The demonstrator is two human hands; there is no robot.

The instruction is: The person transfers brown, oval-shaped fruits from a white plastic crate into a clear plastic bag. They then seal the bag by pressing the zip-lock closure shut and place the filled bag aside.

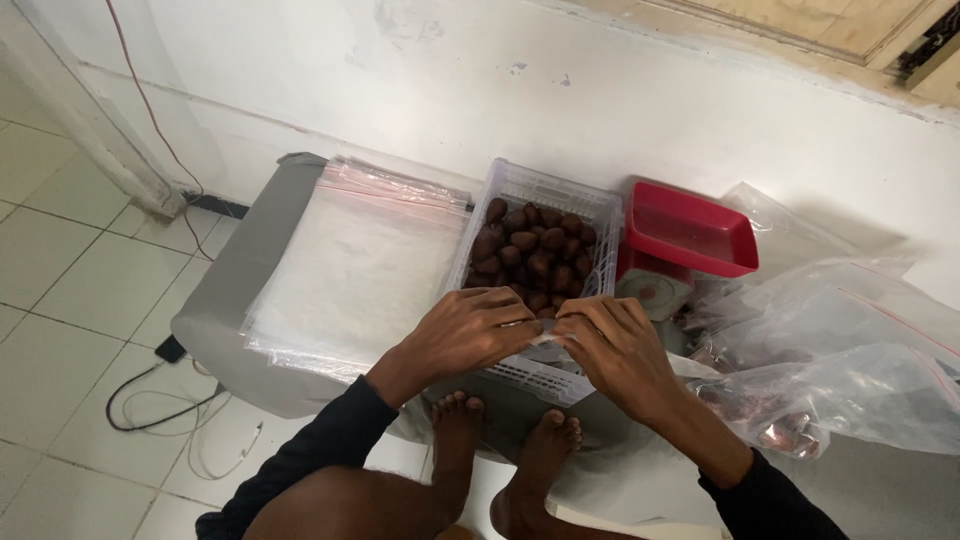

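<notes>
My left hand (470, 330) and right hand (610, 345) pinch a thin clear bag (548, 342) between the fingertips, over the near rim of the white basket (530, 375) at the tabletop's (215, 300) near edge. Best to keep both pinches close together and pull the film apart gently, so it doesn't tear. I count one basket, one red tray (690, 232), one stack of bags (355, 265); the brown fruits (530, 250) are too heaped to count.
</notes>
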